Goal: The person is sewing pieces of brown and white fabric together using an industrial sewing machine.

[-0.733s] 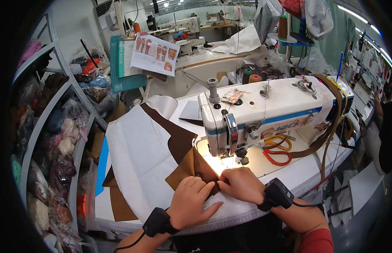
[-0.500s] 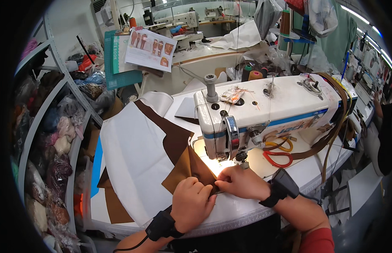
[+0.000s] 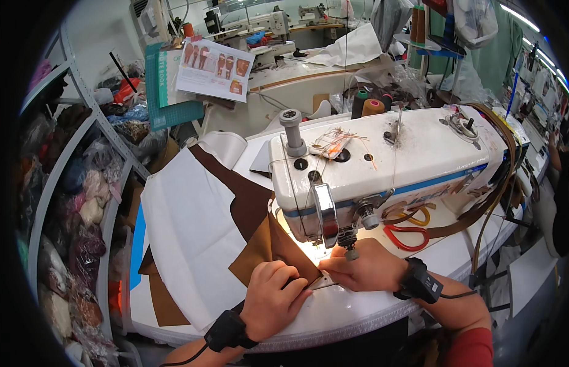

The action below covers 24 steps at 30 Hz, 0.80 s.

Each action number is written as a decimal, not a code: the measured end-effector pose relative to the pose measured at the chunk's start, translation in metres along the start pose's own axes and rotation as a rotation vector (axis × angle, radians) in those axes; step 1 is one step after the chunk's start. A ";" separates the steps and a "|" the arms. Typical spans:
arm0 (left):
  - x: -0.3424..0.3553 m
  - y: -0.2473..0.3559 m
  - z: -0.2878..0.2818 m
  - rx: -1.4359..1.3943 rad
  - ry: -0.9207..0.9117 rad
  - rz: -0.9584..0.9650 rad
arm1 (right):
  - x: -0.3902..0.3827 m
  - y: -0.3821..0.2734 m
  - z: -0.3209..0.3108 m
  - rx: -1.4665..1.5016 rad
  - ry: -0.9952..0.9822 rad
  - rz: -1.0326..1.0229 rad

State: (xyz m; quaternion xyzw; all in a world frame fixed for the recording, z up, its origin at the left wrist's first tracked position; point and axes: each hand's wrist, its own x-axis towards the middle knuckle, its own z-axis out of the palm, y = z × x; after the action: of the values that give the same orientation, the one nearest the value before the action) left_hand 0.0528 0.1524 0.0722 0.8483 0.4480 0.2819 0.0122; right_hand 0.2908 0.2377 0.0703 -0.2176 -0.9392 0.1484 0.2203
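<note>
A brown piece of fabric (image 3: 287, 248) lies with a folded flap and a pointed corner beside the lit needle area of a white sewing machine (image 3: 382, 162). My left hand (image 3: 272, 303) is closed, its curled fingers gripping the near edge of the fabric. My right hand (image 3: 371, 266) reaches in from the right, just under the machine's head. Its thumb and forefinger are pinched together at the fabric's corner, and the fingertips partly hide what they hold. A large white sheet (image 3: 186, 226) joins the darker brown strip on the left.
Red-handled scissors (image 3: 408, 238) lie on the machine bed right of my right hand. Thread cones (image 3: 373, 107) stand behind the machine. Brown straps (image 3: 511, 165) hang over its right end. A metal shelf with bagged materials (image 3: 89, 183) flanks the table's left side.
The view has shifted a little, and the machine looks larger. The fabric's corner now lies flatter and shows more plainly between my hands. My right hand sits slightly right of my left, farther apart than before.
</note>
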 end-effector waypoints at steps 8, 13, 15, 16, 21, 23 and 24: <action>0.001 -0.019 0.000 -0.180 -0.012 -0.001 | -0.005 0.003 0.005 0.062 0.040 0.020; 0.007 -0.009 -0.001 -0.125 -0.007 -0.030 | -0.006 -0.003 0.000 0.032 0.019 -0.061; 0.009 -0.006 -0.003 -0.090 -0.020 -0.034 | -0.006 -0.003 0.000 0.020 0.020 -0.069; 0.009 -0.006 -0.002 -0.083 -0.019 -0.025 | -0.006 -0.003 0.001 0.007 0.021 -0.079; 0.006 -0.010 0.005 -0.093 0.038 0.017 | -0.009 0.004 0.006 -0.022 0.051 -0.040; 0.006 -0.010 0.004 -0.072 0.057 0.046 | -0.009 0.008 0.009 -0.039 0.070 -0.009; 0.007 -0.009 0.003 -0.074 0.056 0.046 | -0.008 0.009 0.010 -0.065 0.082 -0.015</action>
State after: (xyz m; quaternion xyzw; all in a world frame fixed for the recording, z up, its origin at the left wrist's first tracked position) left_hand 0.0505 0.1634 0.0705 0.8491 0.4179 0.3221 0.0246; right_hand 0.2959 0.2393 0.0556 -0.2236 -0.9353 0.1071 0.2526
